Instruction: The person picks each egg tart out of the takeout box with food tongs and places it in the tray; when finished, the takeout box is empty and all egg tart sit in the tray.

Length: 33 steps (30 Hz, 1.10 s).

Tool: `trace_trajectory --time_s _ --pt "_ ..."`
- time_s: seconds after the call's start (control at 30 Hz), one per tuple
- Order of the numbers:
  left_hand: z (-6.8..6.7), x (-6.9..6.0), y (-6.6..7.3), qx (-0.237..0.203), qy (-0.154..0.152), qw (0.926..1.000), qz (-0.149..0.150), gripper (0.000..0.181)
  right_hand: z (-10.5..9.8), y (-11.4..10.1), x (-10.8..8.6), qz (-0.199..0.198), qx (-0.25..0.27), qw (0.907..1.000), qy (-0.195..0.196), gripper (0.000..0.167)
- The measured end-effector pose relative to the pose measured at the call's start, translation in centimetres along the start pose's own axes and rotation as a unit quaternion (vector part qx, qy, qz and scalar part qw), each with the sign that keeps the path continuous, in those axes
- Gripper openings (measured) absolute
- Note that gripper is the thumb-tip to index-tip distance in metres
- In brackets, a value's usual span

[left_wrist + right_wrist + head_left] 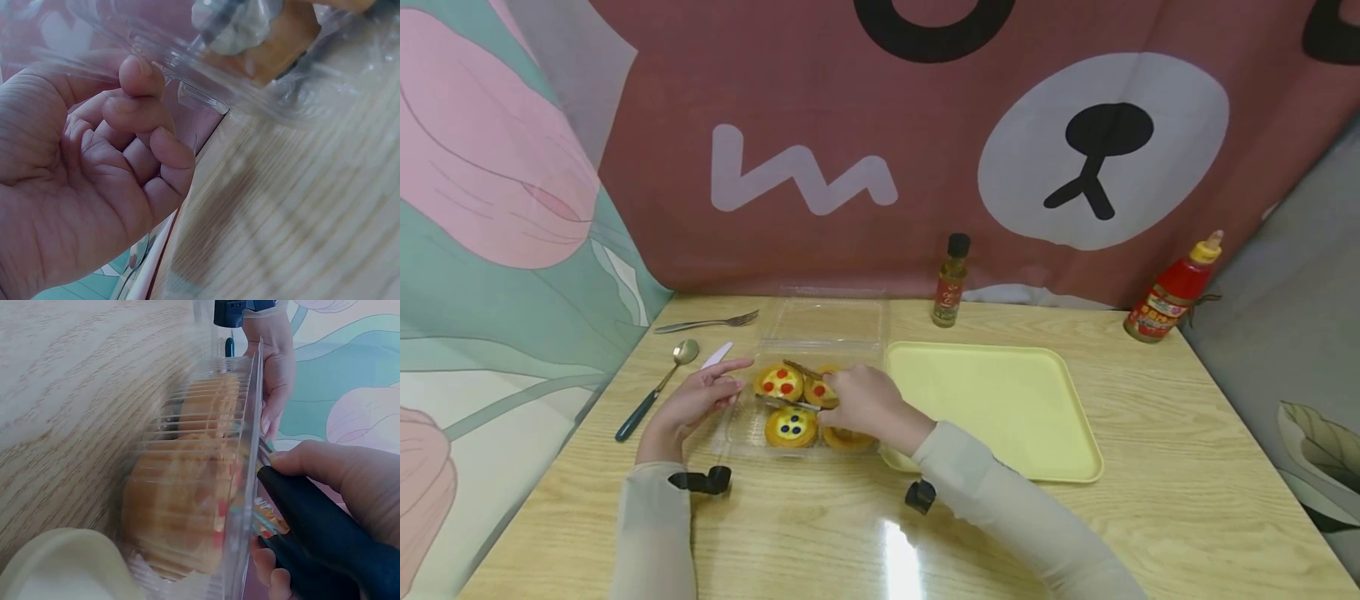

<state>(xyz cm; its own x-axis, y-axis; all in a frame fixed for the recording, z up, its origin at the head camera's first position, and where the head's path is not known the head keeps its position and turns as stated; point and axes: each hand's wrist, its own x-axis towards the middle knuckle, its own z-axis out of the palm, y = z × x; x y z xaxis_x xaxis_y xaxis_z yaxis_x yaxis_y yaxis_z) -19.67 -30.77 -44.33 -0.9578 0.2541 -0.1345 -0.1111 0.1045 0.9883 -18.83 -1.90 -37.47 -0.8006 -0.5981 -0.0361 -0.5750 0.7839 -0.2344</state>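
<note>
A clear plastic container (745, 442) holds several tarts, its lid (829, 321) tipped back. Two tarts at the rear carry red dots, one of them the left tart (778, 382); the front left tart (792, 427) has dark blue dots. Tongs (306, 512) with dark handles are gripped by my right hand (868, 404). Their two arms stand spread over the rear tarts; whether they touch one cannot be told. My left hand (696, 402) holds the container's left rim, the thumb tip against the plastic in the left wrist view. The front right tart is partly hidden by my right hand.
A pale yellow tray (1000, 467) lies right of the container. Behind it stands a small sauce bottle (948, 287), with a red squeeze bottle (1172, 296) at the far right. On the left lie a fork (707, 322), a spoon (658, 387) and a partly hidden knife (718, 354).
</note>
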Motion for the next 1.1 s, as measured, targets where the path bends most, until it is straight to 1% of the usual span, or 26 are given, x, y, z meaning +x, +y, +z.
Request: trace_trajectory --time_s 0.23,0.47,0.57,0.77,0.93,1.1 --pt "0.0 -0.1 -0.1 -0.002 0.000 1.0000 0.002 0.053 0.4 0.8 -0.3 -0.007 0.016 0.9997 0.016 0.058" --pt "-0.2 -0.1 -0.3 -0.002 -0.006 0.9998 0.021 0.049 0.5 1.1 -0.3 -0.019 0.015 0.9995 0.020 0.059" --pt "-0.2 -0.1 -0.2 0.000 -0.006 0.9998 0.019 0.048 0.6 1.3 -0.3 -0.020 0.015 0.9994 0.024 0.060" --pt "0.0 -0.1 0.0 0.010 0.005 0.9999 0.002 0.051 0.4 1.4 -0.4 -0.021 0.025 0.9990 0.030 0.058" --pt "-0.1 0.0 -0.1 0.008 0.004 1.0000 0.004 0.049 -0.1 1.5 -0.7 -0.031 0.029 0.9985 0.036 0.057" --pt "-0.2 0.2 -0.4 0.013 0.007 0.9999 0.002 0.046 -0.7 2.1 -1.3 -0.046 0.055 0.9962 0.050 0.054"
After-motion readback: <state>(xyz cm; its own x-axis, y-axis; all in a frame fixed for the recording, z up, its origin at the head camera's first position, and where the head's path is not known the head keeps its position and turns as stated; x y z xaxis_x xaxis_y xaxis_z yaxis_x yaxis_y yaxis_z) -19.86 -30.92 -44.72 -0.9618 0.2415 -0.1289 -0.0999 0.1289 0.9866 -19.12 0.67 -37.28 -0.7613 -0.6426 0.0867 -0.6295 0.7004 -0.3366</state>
